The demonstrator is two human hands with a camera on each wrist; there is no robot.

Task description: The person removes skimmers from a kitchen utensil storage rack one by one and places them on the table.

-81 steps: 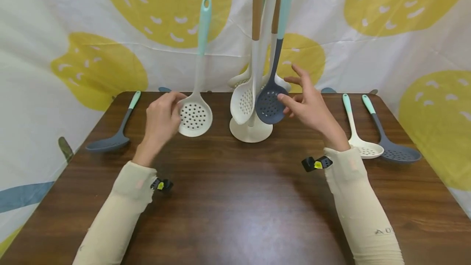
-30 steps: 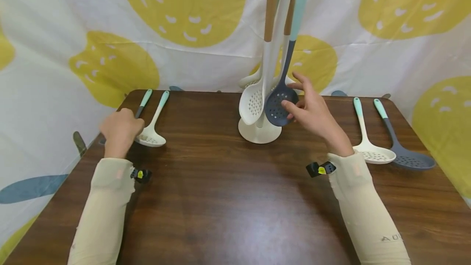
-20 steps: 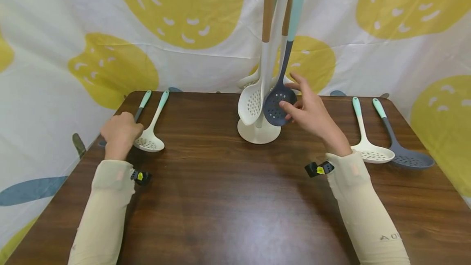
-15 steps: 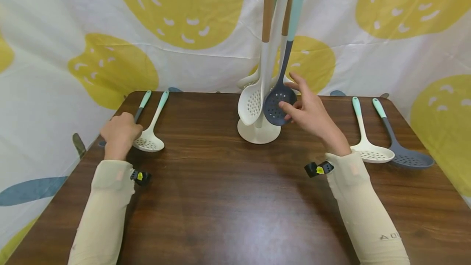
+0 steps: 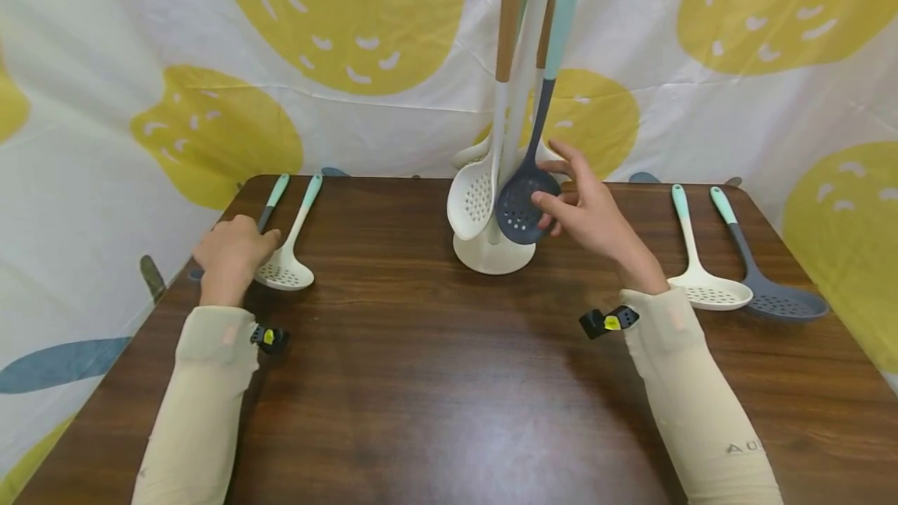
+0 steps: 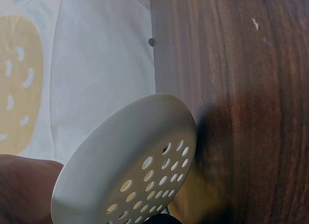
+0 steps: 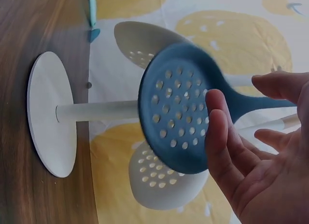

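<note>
My left hand (image 5: 231,256) is beside the bowl of a white skimmer (image 5: 284,270) with a mint handle, lying at the table's left. Its thumb stands out from the fingers, whose tips are hidden. In the left wrist view, the skimmer's tilted bowl (image 6: 130,161) covers part of the hand. My right hand (image 5: 589,213) reaches to a dark blue-grey skimmer (image 5: 522,205) hanging by its mint handle on a white stand (image 5: 494,256). Thumb and fingers are spread at its bowl, not closed round it; the right wrist view shows fingertips (image 7: 216,99) overlapping the bowl's edge.
White skimmers with wooden handles (image 5: 510,22) also hang on the stand. Another dark skimmer (image 5: 266,213) lies by my left hand, mostly covered. On the right side lie a white skimmer (image 5: 708,292) and a dark one (image 5: 782,298). A patterned cloth (image 5: 393,131) hangs behind the table.
My left hand carried the white skimmer from mid-air to the table's left; its thumb has since moved outward. The hanging dark skimmer and its white neighbour have just swung slightly left.
</note>
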